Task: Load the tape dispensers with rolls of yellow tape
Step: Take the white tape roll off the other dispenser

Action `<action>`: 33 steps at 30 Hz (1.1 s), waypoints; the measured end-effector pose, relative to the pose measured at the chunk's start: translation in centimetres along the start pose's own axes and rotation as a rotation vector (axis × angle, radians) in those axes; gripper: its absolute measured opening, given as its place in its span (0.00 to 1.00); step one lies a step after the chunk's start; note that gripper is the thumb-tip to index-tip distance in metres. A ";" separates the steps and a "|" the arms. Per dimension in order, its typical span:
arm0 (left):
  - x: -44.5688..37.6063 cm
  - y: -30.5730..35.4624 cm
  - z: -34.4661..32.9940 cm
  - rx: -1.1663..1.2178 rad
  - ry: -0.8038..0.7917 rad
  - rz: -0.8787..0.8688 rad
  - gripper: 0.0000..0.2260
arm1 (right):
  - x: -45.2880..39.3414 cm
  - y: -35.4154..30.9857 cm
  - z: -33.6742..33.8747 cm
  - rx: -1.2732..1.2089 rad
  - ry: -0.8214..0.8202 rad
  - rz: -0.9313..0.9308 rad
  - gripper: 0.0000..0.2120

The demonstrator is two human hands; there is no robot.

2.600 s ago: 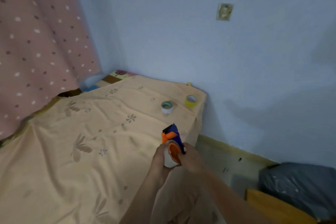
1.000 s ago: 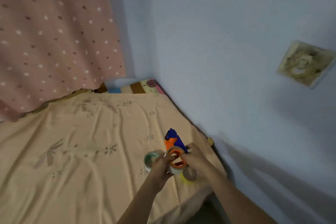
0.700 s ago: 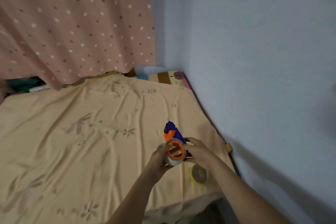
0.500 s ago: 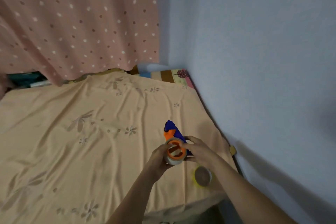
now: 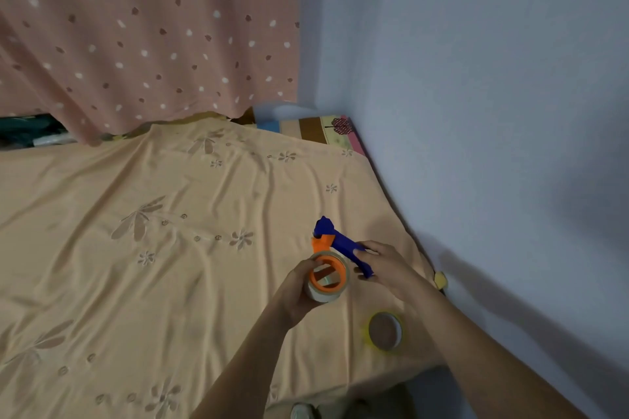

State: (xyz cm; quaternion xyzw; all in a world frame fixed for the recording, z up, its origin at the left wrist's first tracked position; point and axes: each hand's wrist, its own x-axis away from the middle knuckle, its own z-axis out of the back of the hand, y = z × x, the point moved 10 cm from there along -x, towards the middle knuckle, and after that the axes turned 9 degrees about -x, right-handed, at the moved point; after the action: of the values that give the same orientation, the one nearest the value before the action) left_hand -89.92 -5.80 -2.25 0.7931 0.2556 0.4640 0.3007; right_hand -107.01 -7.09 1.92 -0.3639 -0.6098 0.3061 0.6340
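I hold a blue and orange tape dispenser (image 5: pixel 335 241) above the bed, its orange hub (image 5: pixel 328 275) facing me. A pale roll of tape (image 5: pixel 323 294) sits around the hub. My left hand (image 5: pixel 299 292) wraps that roll from the left. My right hand (image 5: pixel 386 269) grips the dispenser's blue handle. A yellow tape roll (image 5: pixel 386 332) lies flat on the sheet to the lower right of my hands, near the bed's corner.
A peach flowered sheet (image 5: pixel 153 248) covers the bed. A blue wall (image 5: pixel 493 112) runs along the right side and a dotted pink curtain (image 5: pixel 146 31) hangs at the back. A small yellow object (image 5: pixel 440 280) sits at the bed's right edge.
The view swung left and down over the bed. My hands kept the dispenser and its roll throughout. The white roll seen earlier on the sheet is out of sight now.
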 end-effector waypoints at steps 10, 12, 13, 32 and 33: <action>-1.1 2.4 -3.0 0.140 -0.040 -0.084 0.13 | 1.2 -8.9 -2.2 0.549 0.032 0.566 0.38; -1.3 2.9 -3.6 0.188 -0.017 -0.066 0.14 | 1.6 -8.1 -4.8 0.697 -0.123 0.486 0.40; -1.4 3.1 -3.9 0.224 -0.014 -0.061 0.15 | 1.5 -7.2 -5.6 0.789 -0.178 0.421 0.40; -3.5 3.1 1.8 0.158 0.329 -0.153 0.18 | -2.0 -5.8 1.6 0.385 0.074 0.296 0.30; -3.4 2.7 2.4 0.140 0.356 -0.149 0.18 | -2.6 -4.6 2.3 0.404 0.106 0.256 0.31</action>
State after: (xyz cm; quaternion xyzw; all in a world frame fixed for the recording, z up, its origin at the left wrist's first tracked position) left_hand -88.90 -10.58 -3.18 0.6963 0.3945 0.5544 0.2284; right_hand -109.74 -11.59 4.33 -0.3197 -0.4511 0.4803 0.6809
